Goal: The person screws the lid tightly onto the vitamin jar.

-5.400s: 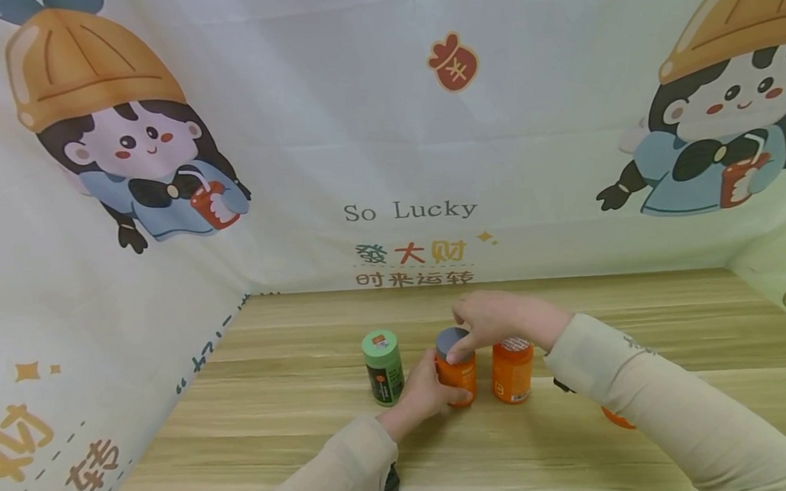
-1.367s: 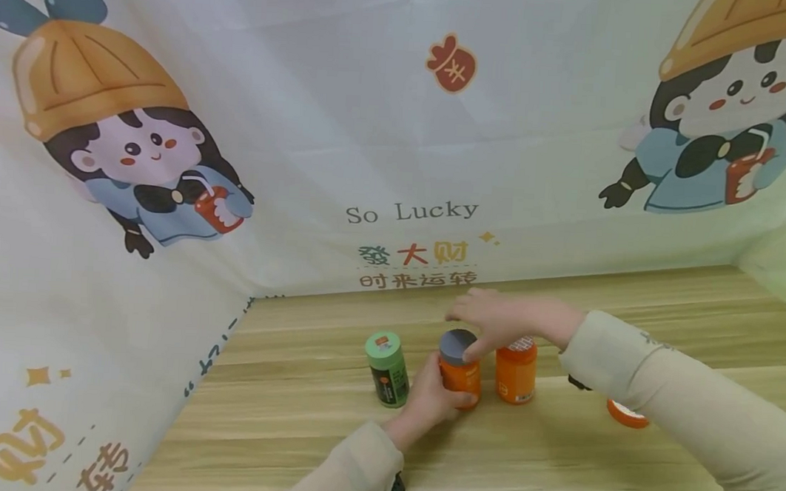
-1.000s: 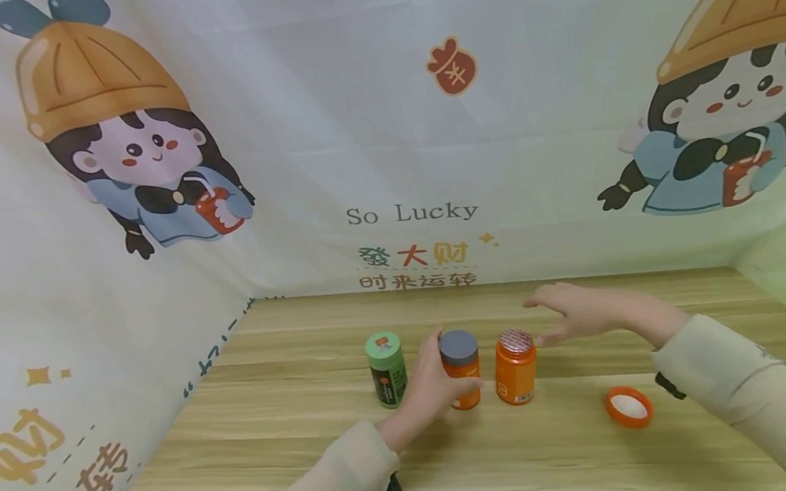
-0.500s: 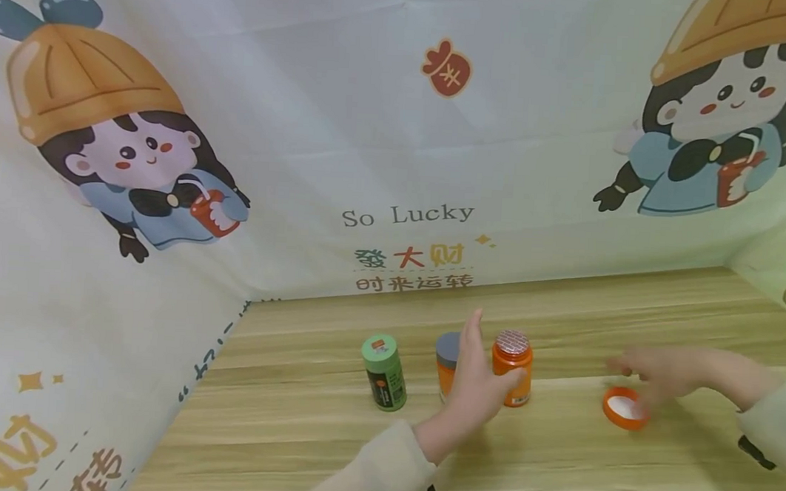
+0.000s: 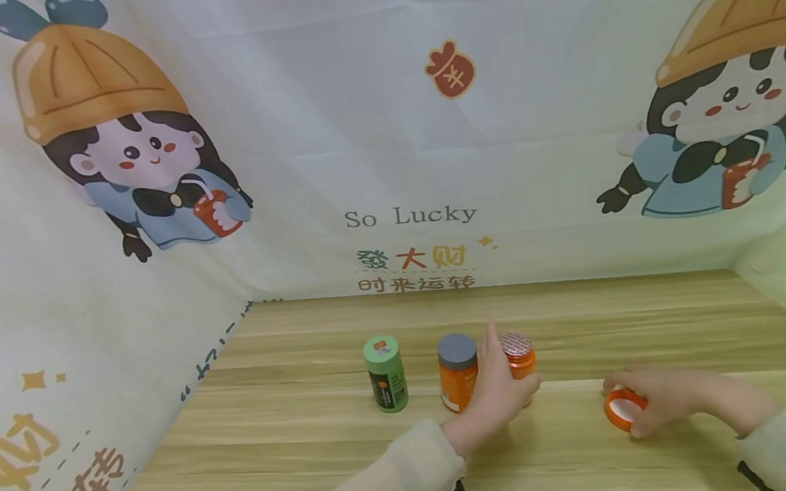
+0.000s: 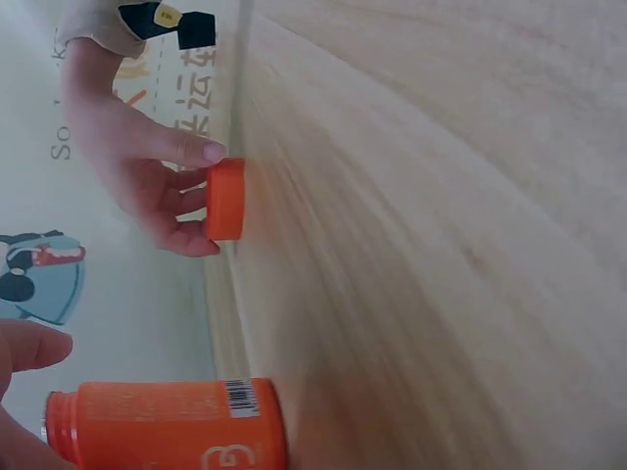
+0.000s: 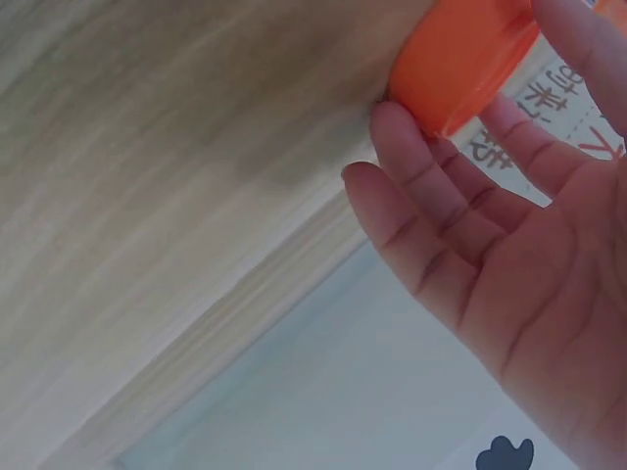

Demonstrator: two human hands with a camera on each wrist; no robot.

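Note:
My right hand (image 5: 682,394) pinches an orange screw lid (image 5: 614,414) at the right of the table, thumb on one side and fingers on the other. The lid lies with its white inside facing up, and in the left wrist view the lid (image 6: 226,200) appears at the tabletop. My left hand (image 5: 495,398) reaches beside an uncapped orange bottle (image 5: 522,363) with a silver seal on its mouth. Its fingers extend and the thumb stands apart from the bottle in the left wrist view; the hand hides much of the bottle in the head view.
An orange bottle (image 5: 454,388) with a grey cap stands left of the left hand. Farther left is a green canister (image 5: 386,375) with a green lid. The wooden table (image 5: 277,417) ends at a printed cloth backdrop (image 5: 305,137).
My left hand has let go of the grey-capped bottle and moved right to the uncapped one. My right hand has left the grey cap, swung right and taken hold of the orange lid.

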